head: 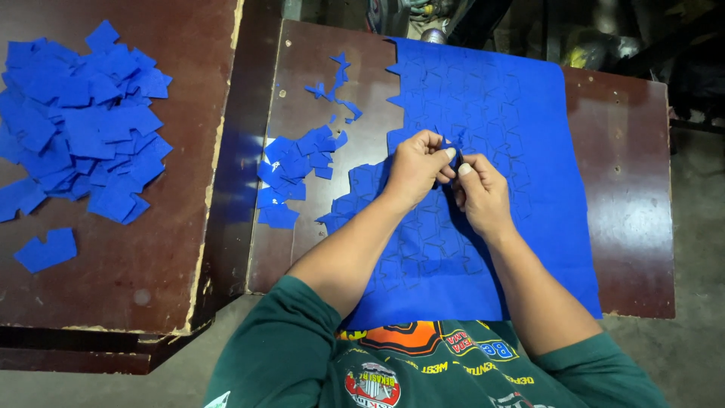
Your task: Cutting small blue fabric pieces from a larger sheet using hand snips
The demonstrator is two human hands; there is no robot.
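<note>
A big blue felt sheet (521, 151), pre-cut into many small outlined shapes, lies on a dark brown table (634, 189). My left hand (414, 168) and my right hand (480, 193) meet over the middle of the sheet, fingertips pinched together on one small blue cut piece (451, 143) that is lifted off the sheet. The sheet's left edge is jagged where shapes are gone. A small heap of loose blue cut pieces (296, 170) lies just left of my left hand on the same table.
A second brown table (151, 264) on the left carries a large pile of blue cut pieces (79, 125) and one stray piece (47, 249). Thin blue offcuts (334, 87) lie near the table's far edge. Dark clutter sits beyond the tables.
</note>
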